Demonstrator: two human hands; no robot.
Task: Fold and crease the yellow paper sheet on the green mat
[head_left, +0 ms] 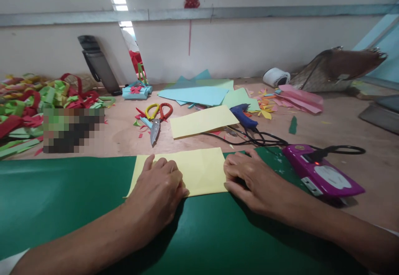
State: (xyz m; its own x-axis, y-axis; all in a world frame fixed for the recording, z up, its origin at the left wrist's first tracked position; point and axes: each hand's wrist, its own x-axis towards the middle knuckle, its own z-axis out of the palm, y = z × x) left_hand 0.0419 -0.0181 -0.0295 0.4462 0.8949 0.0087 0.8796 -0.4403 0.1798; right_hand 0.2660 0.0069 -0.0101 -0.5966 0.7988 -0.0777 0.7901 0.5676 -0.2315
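Taking the dark green cutting mat (62,200) as the landmark, a heap of green, red and yellow paper strips (34,100) is seen beyond its far left corner, with a blurred patch just in front of the heap. Further back, a dark flat stand (99,65) is leaned against the wall.

On the mat's far edge, near its middle, a pale yellow rectangular paper sheet (199,169) is laid flat. Its near left part is covered by the left hand (158,187), which is pressed palm-down with the fingers curled and close together, nothing being pinched. The sheet's right edge is held down by the right hand (249,177), its fingers bent and pressed together on the edge.

Whether the sheet is already doubled over cannot be told; it may be judged that a fold is being pressed flat, so an early stage of the paperwork appears reached, with no cutting or gluing of this sheet yet evident.

Just beyond the mat's far edge, red-and-yellow-handled scissors (157,119) are lying amid scraps, and a second pale yellow paper sheet (202,121) is lying unused beside them. Behind these, light blue and green paper sheets (202,92) are stacked. Beyond the mat's right end, a blue glue gun (245,117) with a black cord is set down, and a purple plastic device (322,175) is resting at the mat's right corner. Pink paper pieces (301,100) are lying further back.
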